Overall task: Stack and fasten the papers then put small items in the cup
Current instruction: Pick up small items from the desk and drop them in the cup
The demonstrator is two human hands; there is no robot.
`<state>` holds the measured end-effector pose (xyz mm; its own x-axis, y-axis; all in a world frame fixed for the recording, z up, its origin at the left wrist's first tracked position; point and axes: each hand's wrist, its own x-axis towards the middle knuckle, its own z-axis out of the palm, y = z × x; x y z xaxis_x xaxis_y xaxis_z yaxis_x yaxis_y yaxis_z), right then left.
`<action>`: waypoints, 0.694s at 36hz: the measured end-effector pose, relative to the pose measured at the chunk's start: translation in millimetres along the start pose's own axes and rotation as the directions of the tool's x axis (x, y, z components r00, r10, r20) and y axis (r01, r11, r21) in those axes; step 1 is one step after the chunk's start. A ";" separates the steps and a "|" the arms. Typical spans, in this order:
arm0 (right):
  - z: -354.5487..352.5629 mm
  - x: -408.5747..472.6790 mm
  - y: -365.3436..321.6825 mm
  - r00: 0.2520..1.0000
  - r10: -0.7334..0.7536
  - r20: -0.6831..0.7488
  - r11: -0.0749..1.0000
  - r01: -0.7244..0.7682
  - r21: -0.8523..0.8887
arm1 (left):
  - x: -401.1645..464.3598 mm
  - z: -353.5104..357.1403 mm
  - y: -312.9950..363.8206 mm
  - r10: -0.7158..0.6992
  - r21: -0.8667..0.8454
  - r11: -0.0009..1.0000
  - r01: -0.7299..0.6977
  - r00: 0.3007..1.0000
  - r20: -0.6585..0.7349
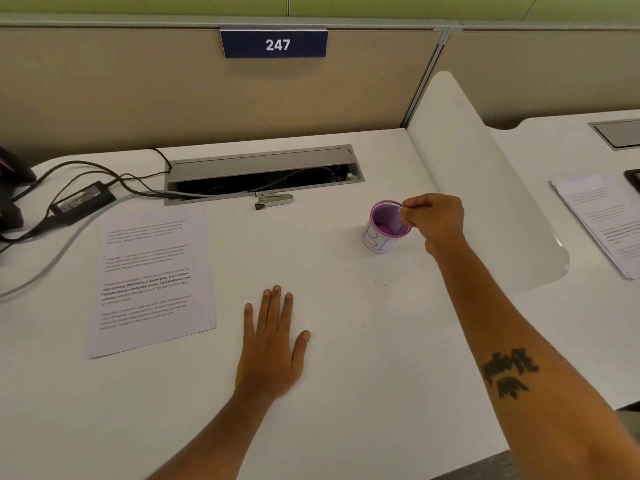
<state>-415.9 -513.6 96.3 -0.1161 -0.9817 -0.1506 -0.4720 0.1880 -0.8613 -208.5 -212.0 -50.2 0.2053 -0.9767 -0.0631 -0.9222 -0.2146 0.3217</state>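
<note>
A stack of printed papers (152,278) lies on the white desk (346,341) at the left. A small grey stapler (273,200) rests near the cable tray. The purple mesh cup (382,228), wrapped in white paper, stands at the right. My right hand (433,220) hovers at the cup's right rim, with its fingertips pinched on something small and pale over the opening; it is too small to name. My left hand (273,344) lies flat on the desk, palm down with the fingers spread, holding nothing.
An open cable tray (263,174) runs along the back. A power adapter (83,202) and cables lie at the far left. A white divider panel (485,188) stands right of the cup, with more papers (602,220) on the neighbouring desk.
</note>
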 end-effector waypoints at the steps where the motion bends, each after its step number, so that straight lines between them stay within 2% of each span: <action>1: 1.8 1.9 0.4 0.999 -0.039 -0.010 0.996 0.038 -0.078 | 0.0 -0.3 0.1 -0.001 -0.002 1.000 0.001 1.000 0.001; 5: 5.2 3.9 -0.6 0.986 -0.164 0.029 0.940 0.165 -0.299 | 1.2 -0.4 -0.3 -0.005 0.006 1.000 0.004 1.000 0.010; 12: 5.0 1.5 -1.2 0.933 -0.324 0.156 0.791 0.358 -0.497 | 1.0 0.2 -0.5 -0.006 0.010 1.000 0.006 1.000 0.020; 15: 5.6 -0.8 -2.1 0.918 -0.356 0.172 0.758 0.392 -0.522 | 1.4 0.4 -0.5 -0.010 0.023 1.000 0.009 0.999 0.032; 25: 5.3 -4.2 0.7 0.905 -0.411 0.115 0.772 0.412 -0.485 | 1.5 -0.3 -0.2 -0.010 0.016 1.000 0.010 1.000 0.030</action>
<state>-411.2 -509.6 93.8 0.1889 -0.9686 0.1618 -0.8358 -0.2451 -0.4914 -207.9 -213.3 -50.1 0.2051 -0.9742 -0.0943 -0.9251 -0.2245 0.3062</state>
